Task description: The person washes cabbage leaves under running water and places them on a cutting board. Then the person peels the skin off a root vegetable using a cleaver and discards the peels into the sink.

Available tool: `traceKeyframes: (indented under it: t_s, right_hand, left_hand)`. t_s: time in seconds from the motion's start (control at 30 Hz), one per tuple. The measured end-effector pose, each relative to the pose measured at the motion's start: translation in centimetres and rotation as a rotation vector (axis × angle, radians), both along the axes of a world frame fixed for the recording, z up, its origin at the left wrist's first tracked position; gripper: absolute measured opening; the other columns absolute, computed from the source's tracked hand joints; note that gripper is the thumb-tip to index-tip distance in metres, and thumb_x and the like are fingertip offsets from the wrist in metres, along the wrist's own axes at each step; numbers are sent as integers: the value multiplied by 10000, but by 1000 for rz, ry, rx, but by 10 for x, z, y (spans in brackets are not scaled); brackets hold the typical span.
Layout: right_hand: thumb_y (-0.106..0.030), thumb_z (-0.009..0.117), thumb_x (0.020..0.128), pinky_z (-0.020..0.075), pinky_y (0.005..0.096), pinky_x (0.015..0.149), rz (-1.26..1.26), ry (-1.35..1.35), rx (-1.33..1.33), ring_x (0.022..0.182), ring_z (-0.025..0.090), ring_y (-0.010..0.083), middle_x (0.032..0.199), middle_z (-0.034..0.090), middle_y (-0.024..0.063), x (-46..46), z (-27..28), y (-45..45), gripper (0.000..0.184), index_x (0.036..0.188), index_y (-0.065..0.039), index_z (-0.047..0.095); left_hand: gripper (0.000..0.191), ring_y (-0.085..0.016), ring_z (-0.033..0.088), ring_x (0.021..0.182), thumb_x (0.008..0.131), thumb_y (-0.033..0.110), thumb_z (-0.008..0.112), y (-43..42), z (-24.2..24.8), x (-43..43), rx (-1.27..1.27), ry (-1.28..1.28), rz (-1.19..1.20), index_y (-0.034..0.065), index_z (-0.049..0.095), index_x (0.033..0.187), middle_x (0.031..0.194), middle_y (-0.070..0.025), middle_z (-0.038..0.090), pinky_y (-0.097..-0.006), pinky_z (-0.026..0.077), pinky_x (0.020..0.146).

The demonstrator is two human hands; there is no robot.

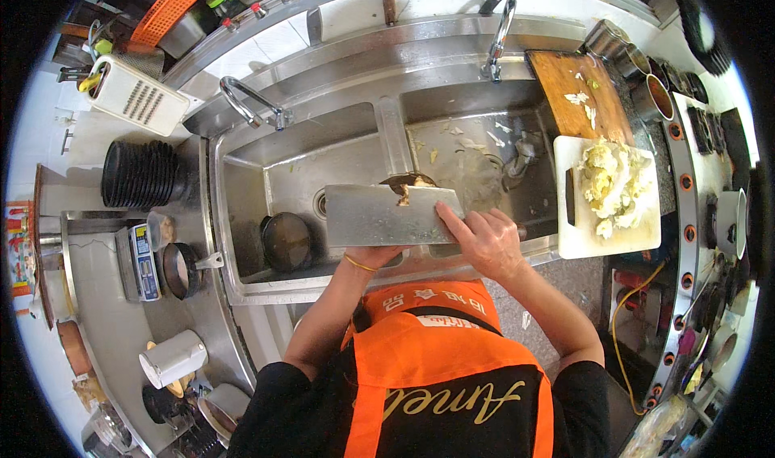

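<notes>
My right hand [490, 240] holds a wide cleaver [387, 215] near its handle end, the index finger laid on the blade. The blade lies flat over the divider of a double steel sink. My left hand [376, 255] is mostly hidden beneath the blade; only its heel and wrist, with a yellow band, show. Just past the blade's far edge is a dark brown, pale-fleshed food piece [408, 182], perhaps a mushroom; what supports it is hidden. On the right, a white cutting board [566, 240] bears a heap of chopped pale yellow-green leaves [608, 182].
A black round pan [286, 242] sits in the left basin [327, 161]. Scraps and a plastic bag [522, 158] lie in the right basin. Two faucets [497, 46] stand behind. A wooden board [575, 94] lies back right; stacked black bowls [139, 173] and a scale [145, 264] stand left.
</notes>
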State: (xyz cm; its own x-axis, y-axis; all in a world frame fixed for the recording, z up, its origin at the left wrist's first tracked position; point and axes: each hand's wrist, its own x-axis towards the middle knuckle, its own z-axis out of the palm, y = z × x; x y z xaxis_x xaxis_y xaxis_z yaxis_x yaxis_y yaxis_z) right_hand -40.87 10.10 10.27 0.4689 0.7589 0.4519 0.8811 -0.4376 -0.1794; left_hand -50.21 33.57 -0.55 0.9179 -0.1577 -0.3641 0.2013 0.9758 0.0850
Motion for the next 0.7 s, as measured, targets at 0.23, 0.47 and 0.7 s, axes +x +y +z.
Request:
traceKeyframes:
  t_s: [0.23, 0.47, 0.7]
  right_hand:
    - [-147, 688, 757, 437, 312, 490, 95, 37, 47, 491, 504, 148, 598, 425, -6, 31, -15, -23, 533, 1288, -115, 657]
    - [-124, 675, 797, 496, 365, 520, 146, 113, -42, 531, 588, 231, 643, 576, 60, 71, -61, -64, 503, 1299, -126, 632]
    - [-90, 630, 841, 524, 387, 540, -137, 343, 13, 571, 652, 271, 700, 670, 108, 103, -74, -93, 428, 1267, -127, 633]
  left_hand:
    - [477, -274, 612, 1197, 973, 490, 525, -18, -24, 4, 115, -93, 100, 166, 612, 1312, 1311, -56, 646, -490, 481, 1039]
    - [464, -295, 615, 1193, 943, 373, 545, -36, -21, 9, 296, -76, 127, 63, 594, 1286, 1291, -122, 647, -431, 522, 998]
    - [594, -375, 516, 1318, 877, 302, 543, -57, 18, 32, 145, 75, 68, 38, 485, 1406, 1404, -164, 556, -642, 397, 1069]
